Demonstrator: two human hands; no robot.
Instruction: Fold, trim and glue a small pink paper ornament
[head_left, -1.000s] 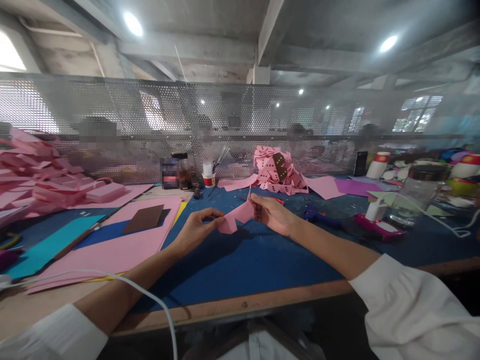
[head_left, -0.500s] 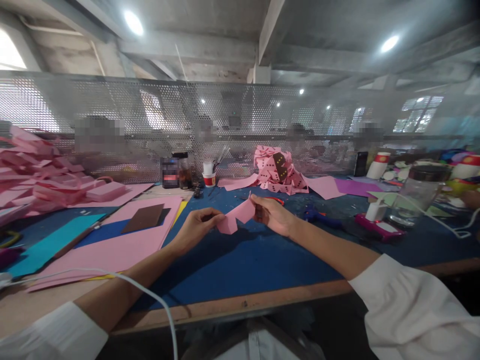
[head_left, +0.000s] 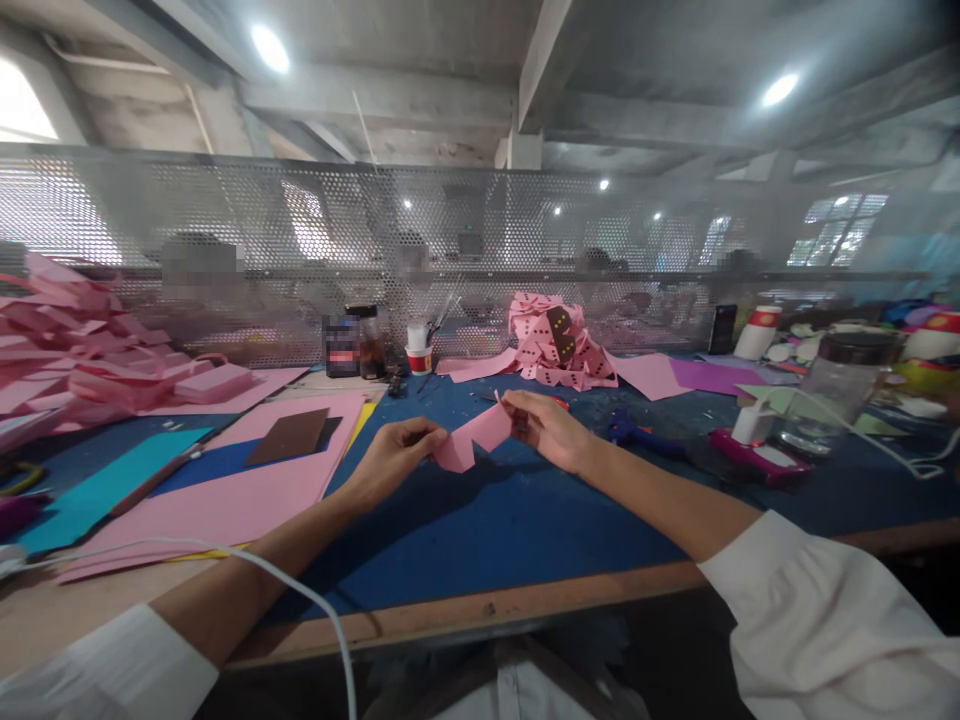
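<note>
A small pink paper piece (head_left: 459, 453) with a notch in its lower edge hangs between my hands above the blue table mat (head_left: 480, 540). My left hand (head_left: 401, 455) pinches its left end between thumb and fingers. At the right end, my right hand (head_left: 546, 428) grips the paper near its raised, folded tip. Behind the hands stands a bundle of pink folded paper (head_left: 551, 340) with dark dots and one dark brown patch.
Pink sheets (head_left: 262, 500), a brown piece (head_left: 289, 437) and a turquoise strip (head_left: 112, 485) lie left, below a pink paper heap (head_left: 90, 350). A blue tool (head_left: 645, 435), magenta device (head_left: 761, 458) and glass jar (head_left: 832, 395) are right. A white cable (head_left: 300, 583) crosses my left forearm.
The raised tip of the pink paper piece leans slightly further left, and my right fingers have shifted a little. Both hands still hold the paper in nearly the same place.
</note>
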